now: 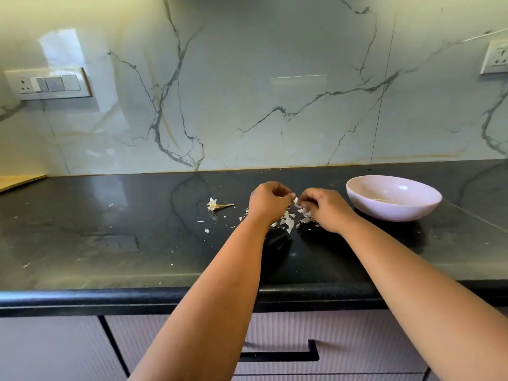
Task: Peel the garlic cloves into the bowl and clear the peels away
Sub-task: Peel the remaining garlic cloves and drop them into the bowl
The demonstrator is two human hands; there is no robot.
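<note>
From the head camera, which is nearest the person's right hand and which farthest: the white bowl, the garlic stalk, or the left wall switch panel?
Measured from the right hand:
1. White bowl, just to its right on the counter.
2. Garlic stalk, to the left, past the left hand.
3. Switch panel, far left, up on the wall.

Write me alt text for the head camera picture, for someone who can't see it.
Two bare hands, left hand and right hand, meet with curled fingers over a scatter of garlic peels on a black countertop. A pale bowl sits to their right, a garlic stem to their left.
</note>
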